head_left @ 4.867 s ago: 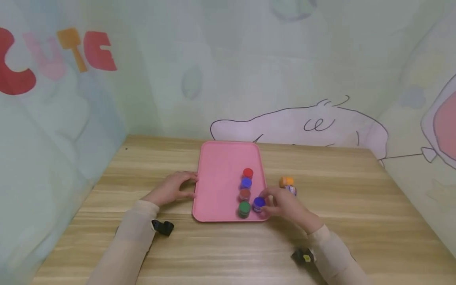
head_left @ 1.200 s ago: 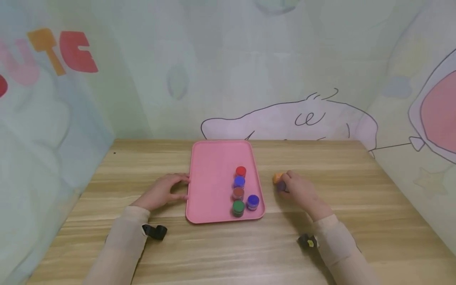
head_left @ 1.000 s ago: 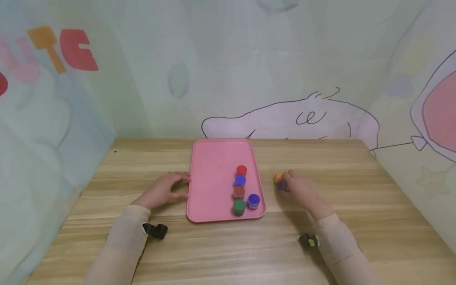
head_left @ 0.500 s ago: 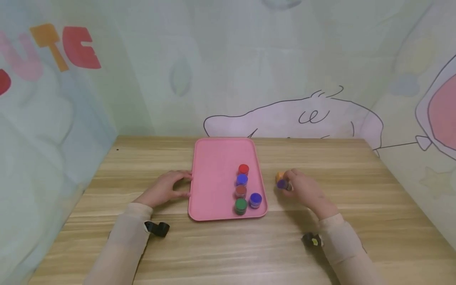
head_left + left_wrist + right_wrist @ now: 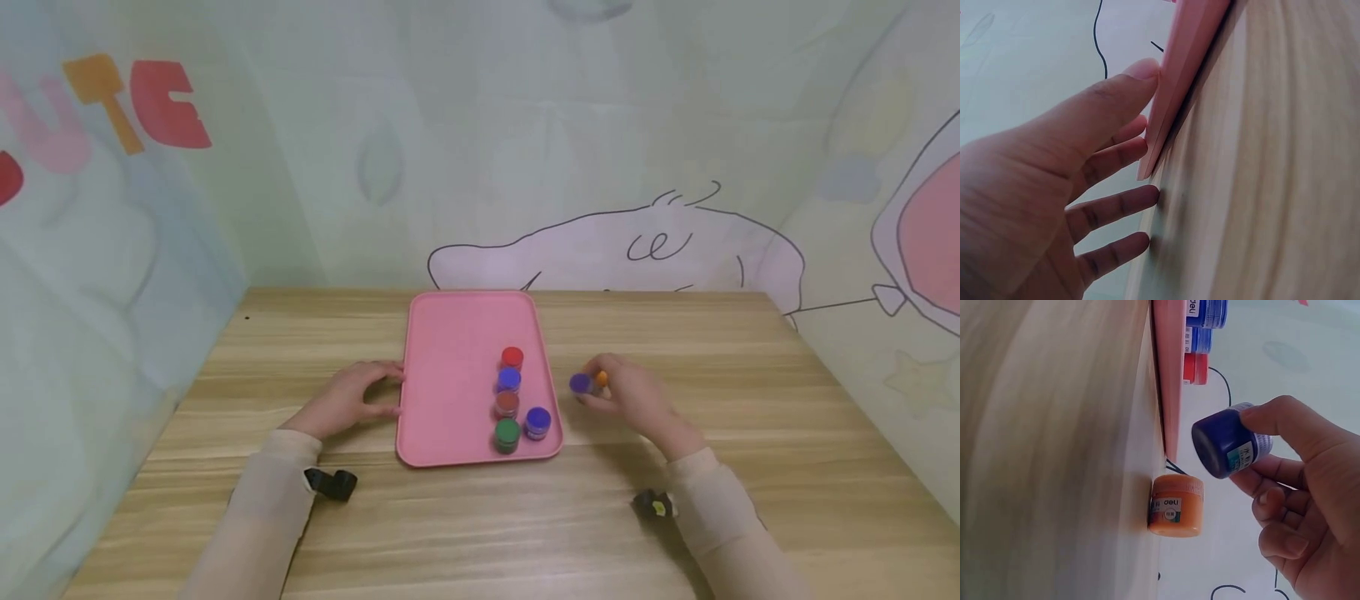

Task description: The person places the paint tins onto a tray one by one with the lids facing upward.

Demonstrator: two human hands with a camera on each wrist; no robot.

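In the head view my right hand (image 5: pixel 633 400) pinches a purple paint jar (image 5: pixel 581 384) between thumb and fingers, just right of the pink tray (image 5: pixel 446 375). The right wrist view shows this jar (image 5: pixel 1225 442) raised off the table and tilted. An orange paint jar (image 5: pixel 1176 506) stands on the table below it, mostly behind my fingers in the head view. My left hand (image 5: pixel 348 398) has its fingers spread, the thumb (image 5: pixel 1142 70) and fingertips against the tray's left edge.
On the tray's right side, red (image 5: pixel 512 358), blue (image 5: pixel 509 381), brown (image 5: pixel 507 405) and green (image 5: pixel 507 434) paint jars form a column. Another blue jar (image 5: pixel 537 422) stands beside the green one. Patterned cloth (image 5: pixel 337 167) rises behind the wooden table (image 5: pixel 465 533).
Earlier my right hand released the second blue jar on the tray and moved right to the purple jar. In the last half second the purple jar has shifted left, toward the tray.
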